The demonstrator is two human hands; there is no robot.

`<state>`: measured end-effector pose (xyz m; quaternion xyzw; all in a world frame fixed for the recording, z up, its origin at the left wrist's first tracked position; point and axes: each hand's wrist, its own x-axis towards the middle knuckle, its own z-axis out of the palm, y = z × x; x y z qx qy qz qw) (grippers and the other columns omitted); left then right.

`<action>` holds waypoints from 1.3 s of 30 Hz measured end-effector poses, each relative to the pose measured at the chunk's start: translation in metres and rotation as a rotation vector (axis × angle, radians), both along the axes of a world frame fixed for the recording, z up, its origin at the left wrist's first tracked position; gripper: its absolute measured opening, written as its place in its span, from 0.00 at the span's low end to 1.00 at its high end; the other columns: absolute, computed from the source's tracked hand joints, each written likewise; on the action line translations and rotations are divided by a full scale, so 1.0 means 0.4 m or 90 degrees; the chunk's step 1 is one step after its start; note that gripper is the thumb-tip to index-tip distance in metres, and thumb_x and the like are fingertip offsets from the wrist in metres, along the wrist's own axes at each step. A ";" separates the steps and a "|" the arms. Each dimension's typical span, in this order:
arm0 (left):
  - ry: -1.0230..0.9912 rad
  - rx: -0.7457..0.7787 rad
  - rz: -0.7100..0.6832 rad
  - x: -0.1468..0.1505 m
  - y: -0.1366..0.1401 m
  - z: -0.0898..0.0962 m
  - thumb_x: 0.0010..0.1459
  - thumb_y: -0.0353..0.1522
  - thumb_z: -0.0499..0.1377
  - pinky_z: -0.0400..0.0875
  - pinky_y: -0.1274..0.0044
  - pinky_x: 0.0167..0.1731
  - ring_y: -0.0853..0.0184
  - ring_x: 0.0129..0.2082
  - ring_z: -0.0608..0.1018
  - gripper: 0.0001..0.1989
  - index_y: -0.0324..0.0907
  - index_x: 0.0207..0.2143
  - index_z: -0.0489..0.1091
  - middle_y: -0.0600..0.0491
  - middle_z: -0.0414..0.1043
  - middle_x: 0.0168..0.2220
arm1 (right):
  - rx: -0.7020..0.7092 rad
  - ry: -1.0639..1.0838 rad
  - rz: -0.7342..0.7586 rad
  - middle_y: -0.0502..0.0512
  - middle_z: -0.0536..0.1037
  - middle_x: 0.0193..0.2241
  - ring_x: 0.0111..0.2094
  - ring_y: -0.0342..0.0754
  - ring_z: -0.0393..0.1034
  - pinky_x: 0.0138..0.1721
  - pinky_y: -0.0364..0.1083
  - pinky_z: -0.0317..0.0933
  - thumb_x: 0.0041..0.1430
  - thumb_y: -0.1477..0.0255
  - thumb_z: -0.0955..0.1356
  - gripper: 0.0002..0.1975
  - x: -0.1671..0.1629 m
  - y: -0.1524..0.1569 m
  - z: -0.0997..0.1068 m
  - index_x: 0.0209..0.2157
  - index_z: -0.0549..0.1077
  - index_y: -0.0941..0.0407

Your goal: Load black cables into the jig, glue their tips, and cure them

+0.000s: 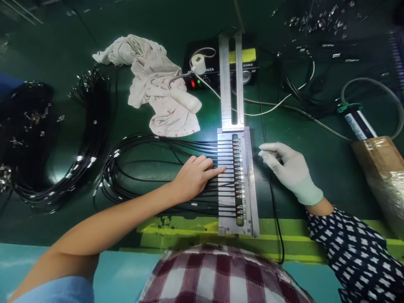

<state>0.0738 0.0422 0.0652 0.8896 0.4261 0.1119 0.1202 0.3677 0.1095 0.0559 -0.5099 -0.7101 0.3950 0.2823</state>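
My left hand (194, 179) is bare, its index finger stretched out onto the slotted metal fixture (225, 227) and its other fingers curled. Nothing shows in its grasp. Thin black cables (151, 180) run under and beside it into the fixture's slots. Their small metal-and-orange connectors (239, 172) stand in a column along the fixture's dark opening. To the right of the fixture, apart from it, my right hand (285, 166) wears a white glove. Thumb and index finger are pinched together; whatever lies between them is too small to make out.
Behind the fixture stands a black control box (208, 80) with lit switches. A crumpled white cloth (158, 75) lies left of it, a white cylinder (186, 100) on top. Cable bundles (91, 126) fill the left. A wrapped block (377, 168) supports a corded tool (360, 120) at right.
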 end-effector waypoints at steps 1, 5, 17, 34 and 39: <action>-0.009 -0.021 0.008 0.005 -0.003 0.009 0.69 0.26 0.47 0.53 0.71 0.34 0.64 0.37 0.63 0.19 0.43 0.56 0.70 0.48 0.66 0.37 | 0.030 -0.046 0.015 0.50 0.76 0.33 0.29 0.44 0.69 0.34 0.44 0.64 0.64 0.65 0.67 0.12 -0.010 -0.011 0.002 0.47 0.76 0.54; -0.073 -0.121 0.057 0.028 -0.040 0.044 0.71 0.35 0.50 0.56 0.70 0.36 0.63 0.39 0.65 0.14 0.36 0.49 0.69 0.48 0.69 0.39 | 0.120 -0.217 0.089 0.47 0.72 0.26 0.24 0.45 0.66 0.27 0.46 0.56 0.68 0.63 0.63 0.19 -0.054 -0.070 0.005 0.57 0.69 0.55; -0.258 -0.175 0.122 0.017 -0.083 0.070 0.67 0.26 0.52 0.66 0.78 0.38 0.71 0.37 0.71 0.04 0.38 0.44 0.64 0.52 0.68 0.38 | 0.264 -0.306 0.041 0.49 0.78 0.36 0.29 0.48 0.71 0.32 0.48 0.57 0.70 0.69 0.61 0.15 -0.092 -0.101 -0.014 0.54 0.71 0.55; -0.253 -0.106 0.077 0.060 -0.200 0.049 0.64 0.22 0.54 0.72 0.75 0.42 0.67 0.40 0.72 0.07 0.36 0.45 0.65 0.47 0.71 0.39 | 0.225 -0.252 0.049 0.47 0.77 0.33 0.29 0.46 0.71 0.31 0.45 0.57 0.69 0.67 0.62 0.14 -0.090 -0.092 -0.011 0.51 0.73 0.54; -0.159 0.009 0.046 0.072 -0.193 0.032 0.63 0.21 0.54 0.70 0.72 0.39 0.64 0.38 0.70 0.10 0.34 0.46 0.65 0.44 0.70 0.39 | 0.234 -0.247 0.041 0.45 0.77 0.32 0.30 0.45 0.72 0.31 0.45 0.57 0.69 0.67 0.63 0.12 -0.090 -0.091 -0.015 0.50 0.73 0.53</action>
